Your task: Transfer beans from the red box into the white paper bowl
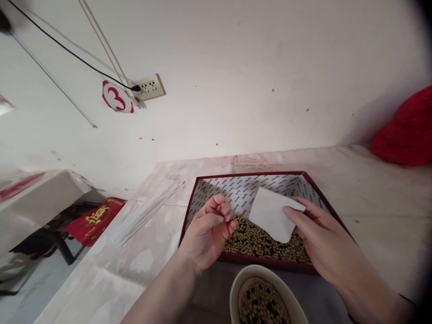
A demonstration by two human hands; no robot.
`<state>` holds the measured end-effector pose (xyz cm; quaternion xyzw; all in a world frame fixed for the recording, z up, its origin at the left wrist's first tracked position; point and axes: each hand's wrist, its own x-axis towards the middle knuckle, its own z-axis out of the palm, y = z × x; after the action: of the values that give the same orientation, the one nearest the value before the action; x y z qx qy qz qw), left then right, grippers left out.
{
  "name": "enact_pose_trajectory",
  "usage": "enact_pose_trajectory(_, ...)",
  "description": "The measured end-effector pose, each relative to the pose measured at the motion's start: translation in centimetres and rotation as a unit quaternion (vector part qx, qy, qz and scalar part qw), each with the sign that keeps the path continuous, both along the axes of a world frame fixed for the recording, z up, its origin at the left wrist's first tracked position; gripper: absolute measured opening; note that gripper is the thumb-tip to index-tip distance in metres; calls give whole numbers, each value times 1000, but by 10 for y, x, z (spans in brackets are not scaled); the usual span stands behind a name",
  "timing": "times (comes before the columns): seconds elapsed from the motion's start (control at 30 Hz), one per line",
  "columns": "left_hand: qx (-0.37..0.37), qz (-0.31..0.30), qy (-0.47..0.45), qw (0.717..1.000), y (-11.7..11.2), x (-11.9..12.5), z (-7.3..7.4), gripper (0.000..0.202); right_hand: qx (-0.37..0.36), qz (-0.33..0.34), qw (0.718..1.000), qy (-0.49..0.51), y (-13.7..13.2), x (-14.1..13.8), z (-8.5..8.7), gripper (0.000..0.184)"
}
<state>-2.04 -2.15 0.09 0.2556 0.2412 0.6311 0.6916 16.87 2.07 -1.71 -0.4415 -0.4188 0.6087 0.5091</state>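
Note:
A shallow red box (pixel 192 198) with a printed white lining lies on the table and holds a layer of yellowish beans (pixel 253 240) mixed with some dark ones. My right hand (pixel 320 243) pinches a white card (pixel 273 213) and holds it tilted over the beans. My left hand (pixel 209 229) hovers at the box's near left edge with its fingers curled into a loose fist; whether anything is inside it is hidden. A white bowl (pixel 236 288) with dark and yellow beans stands just in front of the box, between my forearms.
The pale marbled table (pixel 371 193) runs along a white wall with a socket (pixel 148 87) and a red "3" sign (pixel 116 96). A red cloth bundle (pixel 405 130) lies at the far right. Left of the table stand a white box (pixel 37 198) and a red banner (pixel 96 218).

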Motion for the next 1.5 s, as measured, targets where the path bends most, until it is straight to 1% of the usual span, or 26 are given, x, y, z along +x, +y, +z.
enact_pose_trajectory(0.33,-16,13,14,1000,0,1,2,22,5,16,1000,-12,-1,1,2,30)
enact_pose_trajectory(0.53,-8,22,28,999,1,2,1,26,-1,16,1000,-3,0,0,0,31)
enact_pose_trajectory(0.8,-4,27,50,998,-1,2,0,25,11,3,1000,-16,-1,1,2,28)
enact_pose_trajectory(0.87,-2,31,55,998,-1,2,1,27,14,0,1000,-17,-2,1,3,27)
enact_pose_trajectory(1.07,-4,41,57,998,-1,3,2,37,17,22,1000,-7,-1,0,5,28)
enact_pose_trajectory(1.37,2,30,58,998,0,2,2,36,12,12,999,-28,-1,0,3,32)
enact_pose_trajectory(1.5,3,29,61,998,-1,2,1,34,11,21,1000,-18,-1,1,3,31)
